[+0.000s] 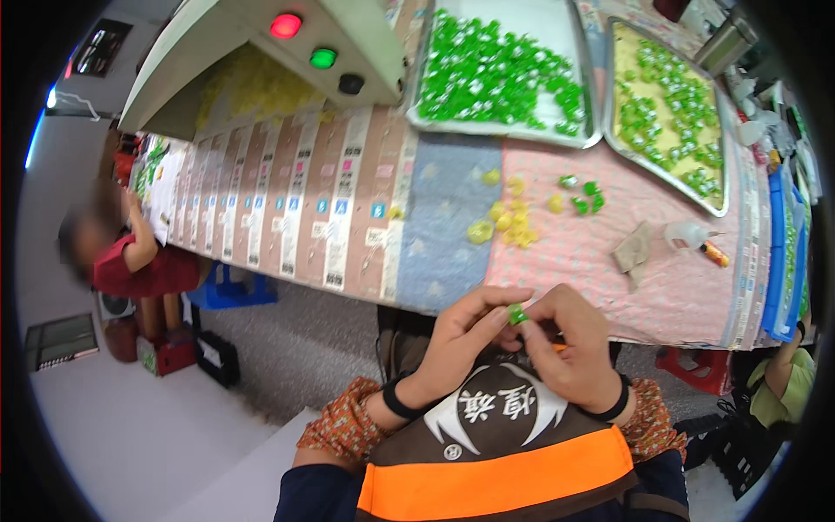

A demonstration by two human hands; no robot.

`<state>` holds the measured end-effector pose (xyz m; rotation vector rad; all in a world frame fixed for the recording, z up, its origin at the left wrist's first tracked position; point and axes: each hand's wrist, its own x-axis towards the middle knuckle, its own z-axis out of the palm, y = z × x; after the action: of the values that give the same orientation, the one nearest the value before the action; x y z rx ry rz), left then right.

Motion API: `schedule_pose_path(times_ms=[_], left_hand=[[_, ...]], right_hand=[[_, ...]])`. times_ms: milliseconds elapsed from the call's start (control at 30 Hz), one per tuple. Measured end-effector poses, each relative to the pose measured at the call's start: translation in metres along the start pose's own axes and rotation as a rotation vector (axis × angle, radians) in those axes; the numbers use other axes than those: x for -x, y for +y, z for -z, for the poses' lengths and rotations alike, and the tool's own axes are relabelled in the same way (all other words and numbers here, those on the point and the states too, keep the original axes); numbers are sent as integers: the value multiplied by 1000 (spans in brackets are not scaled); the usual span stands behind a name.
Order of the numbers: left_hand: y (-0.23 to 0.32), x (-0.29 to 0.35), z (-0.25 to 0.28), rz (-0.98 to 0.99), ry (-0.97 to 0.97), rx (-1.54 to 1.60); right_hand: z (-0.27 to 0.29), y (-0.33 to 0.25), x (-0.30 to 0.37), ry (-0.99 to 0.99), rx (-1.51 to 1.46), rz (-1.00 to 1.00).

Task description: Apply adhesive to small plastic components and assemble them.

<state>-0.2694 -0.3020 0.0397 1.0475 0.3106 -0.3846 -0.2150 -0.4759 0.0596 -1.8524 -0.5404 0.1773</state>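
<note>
My left hand [461, 335] and my right hand [571, 344] meet just off the table's near edge, in front of my apron [513, 470]. Between their thumbs and fingertips they pinch a small shiny green plastic piece [517, 314]. The fingers cover much of it, so its full shape is hidden. Beyond the hands, several small yellow pieces [520, 233] lie loose on the pink and blue cloth. A few green pieces [595, 202] sit to the right of them.
A metal tray [504, 132] of green-and-white pieces stands at the back, beside a yellow-lined tray [665, 178]. At right are a folded rag [633, 250], a small bottle [685, 235] and a blue crate [777, 261]. A machine [365, 52] with lights stands back left. People are at both sides.
</note>
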Motion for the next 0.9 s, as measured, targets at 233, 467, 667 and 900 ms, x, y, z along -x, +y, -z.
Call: schedule_pose_path(times_ms=[233,467,667,900], left_hand=[[8,0,0,-42,-59,-79],[12,1,7,-105,-27,-199],[16,7,12,-121,21,-224],[27,11,41,-205,157,-206]], right_hand=[[38,0,-19,59,119,-44],[100,22,-77,333,659,45],[120,62,-116,470,1072,-21],[105,47,-104,395,763,-70]])
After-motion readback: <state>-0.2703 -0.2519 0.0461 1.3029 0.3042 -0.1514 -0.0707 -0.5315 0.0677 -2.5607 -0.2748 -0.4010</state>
